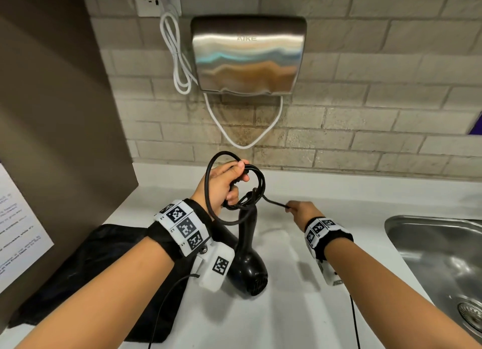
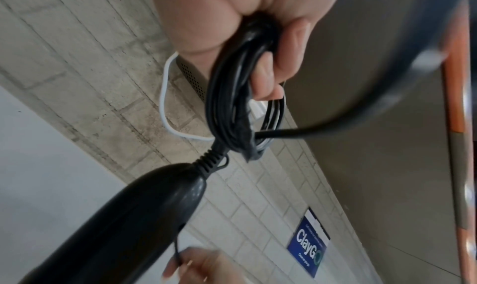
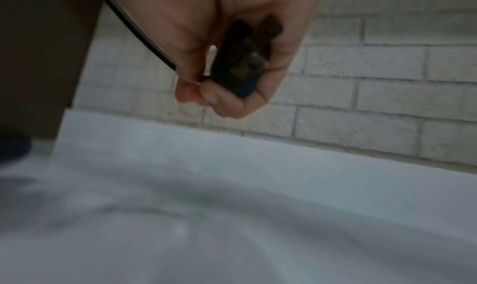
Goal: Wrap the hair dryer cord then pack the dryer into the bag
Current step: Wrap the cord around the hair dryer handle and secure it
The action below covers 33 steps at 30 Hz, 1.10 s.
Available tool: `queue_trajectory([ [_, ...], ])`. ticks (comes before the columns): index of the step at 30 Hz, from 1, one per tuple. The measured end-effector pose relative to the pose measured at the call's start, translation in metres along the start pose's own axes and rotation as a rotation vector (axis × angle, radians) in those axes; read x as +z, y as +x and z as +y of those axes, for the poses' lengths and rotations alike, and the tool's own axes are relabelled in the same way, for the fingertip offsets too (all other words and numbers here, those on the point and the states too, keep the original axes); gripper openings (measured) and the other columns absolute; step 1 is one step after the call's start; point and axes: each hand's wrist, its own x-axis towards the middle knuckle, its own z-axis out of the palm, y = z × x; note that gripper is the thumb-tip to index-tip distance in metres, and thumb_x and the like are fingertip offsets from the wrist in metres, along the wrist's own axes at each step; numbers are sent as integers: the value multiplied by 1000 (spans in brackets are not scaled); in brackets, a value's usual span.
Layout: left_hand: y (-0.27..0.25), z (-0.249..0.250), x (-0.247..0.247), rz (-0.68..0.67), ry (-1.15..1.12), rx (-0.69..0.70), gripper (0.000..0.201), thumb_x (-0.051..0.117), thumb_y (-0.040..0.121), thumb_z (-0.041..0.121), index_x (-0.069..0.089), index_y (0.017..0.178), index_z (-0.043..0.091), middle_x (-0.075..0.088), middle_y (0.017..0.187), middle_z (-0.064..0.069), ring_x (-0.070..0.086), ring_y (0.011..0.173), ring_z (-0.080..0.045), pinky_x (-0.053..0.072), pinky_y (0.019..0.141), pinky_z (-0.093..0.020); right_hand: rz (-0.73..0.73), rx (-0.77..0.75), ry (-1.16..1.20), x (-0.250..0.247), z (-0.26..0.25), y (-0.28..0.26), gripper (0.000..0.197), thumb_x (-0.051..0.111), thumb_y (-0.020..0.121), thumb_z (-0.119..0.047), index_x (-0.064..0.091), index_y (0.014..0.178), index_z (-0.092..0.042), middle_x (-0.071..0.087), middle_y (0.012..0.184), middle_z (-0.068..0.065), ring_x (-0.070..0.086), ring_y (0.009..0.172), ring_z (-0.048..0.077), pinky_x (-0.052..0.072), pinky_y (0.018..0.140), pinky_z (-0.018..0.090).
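Dryer (image 1: 247, 267) black, body down on white counter (image 1: 300, 309), handle rising toward coiled cord (image 1: 250, 189). Left hand (image 1: 224, 184) raised above counter, fingers curled tight round several cord loops; one larger loop hanging past wrist. Right hand (image 1: 300, 213) low, right of handle, fingers closed round plug (image 3: 240, 64), cord end stretched from coil to it. Bag (image 1: 86, 278) black, flat on counter at left, under left forearm. Sink (image 1: 438, 249) at right edge.
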Motion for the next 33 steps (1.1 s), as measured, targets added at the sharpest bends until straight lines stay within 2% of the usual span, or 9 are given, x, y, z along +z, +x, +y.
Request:
queue_trajectory([
  [5, -3, 1, 6, -25, -37, -16, 20, 42, 97, 17, 62, 92, 15, 59, 61, 4, 26, 29, -4, 22, 35, -11, -179, 87, -231, 8, 1, -5, 30, 40, 94, -11, 60, 115, -11, 61, 115, 12, 58, 104, 30, 46, 83, 29],
  [8, -2, 3, 8, -24, -18, -13, 21, 42, 97, 18, 62, 91, 15, 60, 61, 5, 26, 29, -4, 22, 36, -12, -134, 9, -186, 3, -17, -7, 33, 50, 87, -21, 55, 120, -21, 59, 122, 6, 57, 110, 27, 46, 95, 33],
  [13, -1, 5, 5, -7, 16, -5, 20, 43, 97, 18, 62, 92, 16, 58, 69, 1, 27, 30, -3, 22, 35, -13, -2, -469, 403, -15, -66, -34, 40, 55, 87, -5, 53, 122, -25, 57, 120, -2, 54, 107, 17, 40, 76, 13],
  [16, -1, 6, 4, -15, 6, 2, 21, 42, 97, 18, 62, 92, 15, 59, 69, 2, 28, 29, -2, 22, 34, -14, -51, -622, 571, -21, -85, -43, 47, 50, 86, 9, 54, 119, -24, 56, 117, -5, 54, 102, 3, 40, 82, 3],
  [19, -1, 7, 4, -14, -40, -27, 21, 43, 97, 18, 62, 91, 12, 60, 67, 2, 28, 28, -2, 23, 33, -13, -150, -667, 625, -23, -92, -42, 47, 46, 85, 15, 55, 120, -14, 54, 119, -5, 52, 102, -12, 38, 95, 6],
  [22, -2, 7, 4, -23, -73, -55, 21, 43, 97, 18, 62, 91, 11, 58, 69, -1, 27, 28, -2, 23, 32, -12, -281, -731, 705, -18, -96, -42, 35, 47, 83, 14, 66, 105, -6, 65, 110, -13, 56, 109, -3, 42, 101, 21],
  [26, -5, 10, -1, -47, -69, -77, 22, 40, 97, 20, 60, 94, 11, 55, 71, -1, 26, 28, -3, 24, 33, -11, -276, -670, 659, -21, -95, -40, 25, 54, 83, 9, 63, 96, -11, 71, 95, 1, 62, 86, -2, 48, 91, 19],
  [29, -7, 10, -3, -52, -50, -86, 22, 40, 98, 20, 60, 97, 11, 55, 73, -2, 26, 29, -3, 23, 33, -12, -222, -612, 660, -27, -89, -37, 27, 62, 79, 9, 65, 97, -11, 70, 73, -19, 63, 75, -7, 50, 80, 13],
  [33, -7, 10, -3, -41, 8, -85, 21, 42, 97, 21, 59, 95, 11, 55, 74, -2, 26, 29, -3, 22, 33, -11, -130, -569, 704, -42, -88, -31, 26, 60, 80, 9, 64, 103, -4, 69, 64, -21, 63, 67, -9, 50, 72, 10],
])
